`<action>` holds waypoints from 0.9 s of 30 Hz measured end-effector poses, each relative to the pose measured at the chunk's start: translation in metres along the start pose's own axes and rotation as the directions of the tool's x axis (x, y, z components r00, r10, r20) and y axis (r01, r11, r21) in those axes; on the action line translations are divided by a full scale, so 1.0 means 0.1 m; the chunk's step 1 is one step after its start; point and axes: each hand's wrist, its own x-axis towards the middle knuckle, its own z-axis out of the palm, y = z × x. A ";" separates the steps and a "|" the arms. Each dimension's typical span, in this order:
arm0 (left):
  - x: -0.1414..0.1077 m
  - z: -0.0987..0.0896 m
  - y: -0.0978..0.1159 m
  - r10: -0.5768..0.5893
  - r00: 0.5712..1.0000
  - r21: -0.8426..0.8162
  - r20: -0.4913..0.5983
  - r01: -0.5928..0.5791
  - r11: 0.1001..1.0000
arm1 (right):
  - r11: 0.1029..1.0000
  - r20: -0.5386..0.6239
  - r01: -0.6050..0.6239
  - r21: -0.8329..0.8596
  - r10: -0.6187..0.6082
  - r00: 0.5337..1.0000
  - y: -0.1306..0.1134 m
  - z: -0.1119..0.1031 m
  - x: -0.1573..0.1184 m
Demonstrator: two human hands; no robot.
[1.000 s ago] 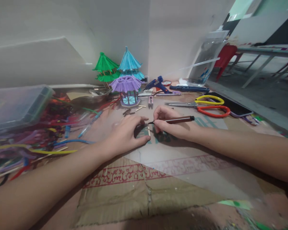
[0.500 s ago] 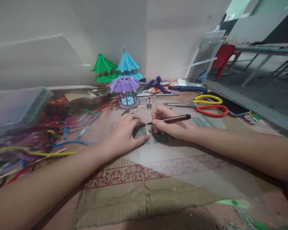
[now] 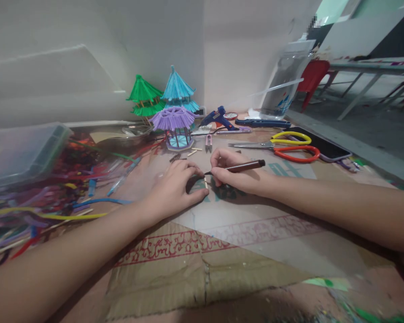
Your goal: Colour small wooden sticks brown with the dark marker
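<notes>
My right hand (image 3: 234, 170) is closed round a dark brown marker (image 3: 245, 166), its tip pointing left. Between the thumb and forefinger of my left hand (image 3: 177, 184) a short pale wooden stick (image 3: 206, 182) stretches over the cardboard (image 3: 249, 264). The marker's tip is beside the stick's far end, near my left forefinger. Just beyond my hands stands a small purple-roofed pavilion model (image 3: 174, 121), with several short stick pieces (image 3: 192, 152) lying at its base.
Blue (image 3: 177, 87) and green (image 3: 144, 92) pavilion models stand behind. A glue gun (image 3: 218, 117), small snips (image 3: 208, 142), scissors (image 3: 286, 147) and a phone (image 3: 323, 144) lie at the back and right. At the left are a plastic box (image 3: 23, 150) and coloured pipe cleaners (image 3: 87, 215).
The marker and my right hand have moved very slightly left, bringing the tip closer to the stick's far end. My left hand holds nearly the same pose.
</notes>
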 end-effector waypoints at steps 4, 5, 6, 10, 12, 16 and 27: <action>0.00 0.02 -0.01 0.011 1.000 -0.017 -0.004 -0.011 1.000 | 1.000 0.004 0.004 0.012 -0.004 1.000 -0.01 0.01 0.00; 0.00 0.02 -0.02 0.009 1.000 -0.020 -0.012 -0.009 1.000 | 1.000 0.009 0.015 0.012 -0.015 1.000 -0.01 0.01 0.00; 0.00 0.02 -0.02 0.009 1.000 -0.023 -0.022 -0.010 1.000 | 1.000 0.015 0.029 0.011 -0.029 0.999 -0.01 0.00 0.00; -0.01 0.02 -0.03 0.044 0.997 -0.019 -0.065 -0.045 0.999 | 0.997 0.035 0.074 0.000 -0.074 0.997 -0.02 -0.01 -0.02; -0.02 0.02 -0.04 0.053 0.996 -0.007 -0.070 -0.053 0.999 | 0.996 0.048 0.086 -0.002 -0.086 0.995 -0.01 -0.01 -0.03; -0.03 0.01 -0.03 0.043 0.997 -0.008 -0.064 -0.044 0.999 | 0.996 0.045 0.083 -0.039 -0.081 0.996 0.00 -0.01 -0.05; -0.02 0.00 -0.02 0.023 0.999 -0.026 -0.046 -0.024 0.999 | 0.993 0.027 0.088 -0.073 -0.086 0.996 0.09 -0.02 -0.01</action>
